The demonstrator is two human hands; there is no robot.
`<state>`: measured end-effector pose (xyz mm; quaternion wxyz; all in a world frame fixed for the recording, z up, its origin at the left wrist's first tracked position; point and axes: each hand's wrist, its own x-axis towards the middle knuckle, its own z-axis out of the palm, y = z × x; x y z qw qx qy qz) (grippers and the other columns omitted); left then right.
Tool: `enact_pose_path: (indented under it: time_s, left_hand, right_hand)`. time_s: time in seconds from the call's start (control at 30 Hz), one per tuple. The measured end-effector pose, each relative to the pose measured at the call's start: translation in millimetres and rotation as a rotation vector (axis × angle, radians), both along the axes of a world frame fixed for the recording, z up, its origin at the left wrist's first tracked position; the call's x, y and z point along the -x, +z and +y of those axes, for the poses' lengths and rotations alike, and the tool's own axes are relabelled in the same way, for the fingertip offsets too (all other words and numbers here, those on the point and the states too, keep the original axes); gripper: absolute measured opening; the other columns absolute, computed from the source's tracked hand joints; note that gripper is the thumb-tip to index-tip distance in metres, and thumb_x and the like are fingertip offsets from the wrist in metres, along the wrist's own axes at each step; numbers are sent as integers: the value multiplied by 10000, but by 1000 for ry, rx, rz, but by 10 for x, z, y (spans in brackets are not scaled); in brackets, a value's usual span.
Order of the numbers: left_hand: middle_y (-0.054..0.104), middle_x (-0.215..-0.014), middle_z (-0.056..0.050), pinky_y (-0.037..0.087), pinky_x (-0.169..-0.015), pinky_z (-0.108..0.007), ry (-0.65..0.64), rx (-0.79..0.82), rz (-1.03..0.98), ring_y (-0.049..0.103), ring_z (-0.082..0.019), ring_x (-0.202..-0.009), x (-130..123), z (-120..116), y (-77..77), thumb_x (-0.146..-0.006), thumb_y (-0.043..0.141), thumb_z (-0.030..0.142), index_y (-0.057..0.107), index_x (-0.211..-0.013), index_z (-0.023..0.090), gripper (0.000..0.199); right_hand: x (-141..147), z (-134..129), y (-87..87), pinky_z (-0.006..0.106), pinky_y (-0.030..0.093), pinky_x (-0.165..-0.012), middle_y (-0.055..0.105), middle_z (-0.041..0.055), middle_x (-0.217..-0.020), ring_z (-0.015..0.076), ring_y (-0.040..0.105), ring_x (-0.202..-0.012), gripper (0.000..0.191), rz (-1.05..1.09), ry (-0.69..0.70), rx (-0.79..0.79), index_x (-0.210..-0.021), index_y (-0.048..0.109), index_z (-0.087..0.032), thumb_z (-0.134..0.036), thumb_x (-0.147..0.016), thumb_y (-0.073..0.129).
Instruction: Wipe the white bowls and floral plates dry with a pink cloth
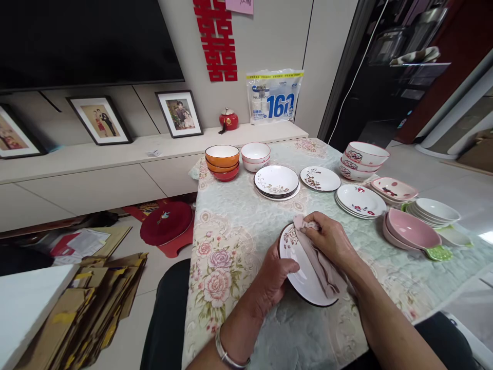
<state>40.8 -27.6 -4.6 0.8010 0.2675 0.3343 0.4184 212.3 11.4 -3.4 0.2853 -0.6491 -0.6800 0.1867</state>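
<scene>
A white plate (304, 277) with a dark rim and brown flowers is tilted up over the table's near part. My left hand (275, 275) is closed on its left edge, the thumb lying on the upper face. In my right hand (327, 236) a pink cloth (318, 262) is pinched and pressed against the plate near its far edge. The cloth hangs down across the plate's right side and covers part of it. Just beyond stand a stack of similar plates (276, 180) and a single flowered plate (320, 179).
Orange and red bowls (222, 156) and white bowls (256, 154) stand at the back. On the right are tall bowls (364, 159), red-flowered plates (361, 200), pink bowls (412, 230) and small white bowls (435, 210). Flattened cardboard (77, 313) lies on the floor left of the flowered tablecloth (219, 257).
</scene>
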Motion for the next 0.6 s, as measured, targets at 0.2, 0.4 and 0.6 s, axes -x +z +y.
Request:
enact_pose_path:
  time_s: [0.2,0.4,0.6]
  left_hand:
    - [739,-923,-58,491,-706,-305,196,28,46,654,-225,-808,-9,49,-23,-493,589,53,633,-1170,160,686]
    - [730,-1007,-63,481,-759,-302,173,-37,45,639,-246,-931,-13,69,-64,-486,539,33,622,-1189,162,719]
    - [706,-976,-42,454,-697,-268,69,-105,38,610,-212,-876,-10,23,-58,-522,521,29,599,-1224,187,725]
  right_hand:
    - [-79,39,-71,305,399,-684,664,36,-841,200,579,-732,176,-64,-181,-6,-936,628,-211,-342,-833,572]
    - [-106,43,-163,358,412,-747,632,93,-901,262,546,-876,129,-321,-167,-165,-922,613,-180,-255,-855,533]
    - [131,-42,-85,392,458,-827,601,105,-953,256,540,-947,127,-214,-11,-364,-938,601,-183,-163,-889,486]
